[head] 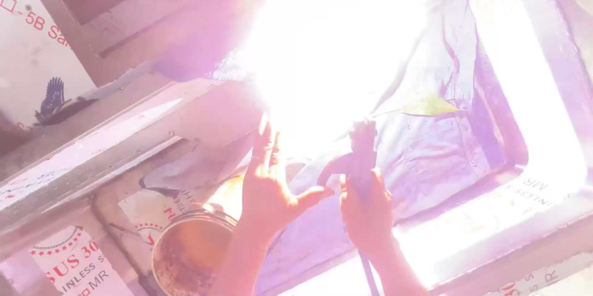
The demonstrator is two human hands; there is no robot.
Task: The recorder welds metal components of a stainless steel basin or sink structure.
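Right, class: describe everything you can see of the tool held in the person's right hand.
The tool is dark and slender, held roughly upright in the right hand, which is closed around its lower part. Its top end is rounded and points towards a pale blue sheet. A thin dark cord or strap seems to hang from below the hand. Strong glare washes out detail, so its material and exact kind cannot be told. The left hand is open beside it, not touching it.
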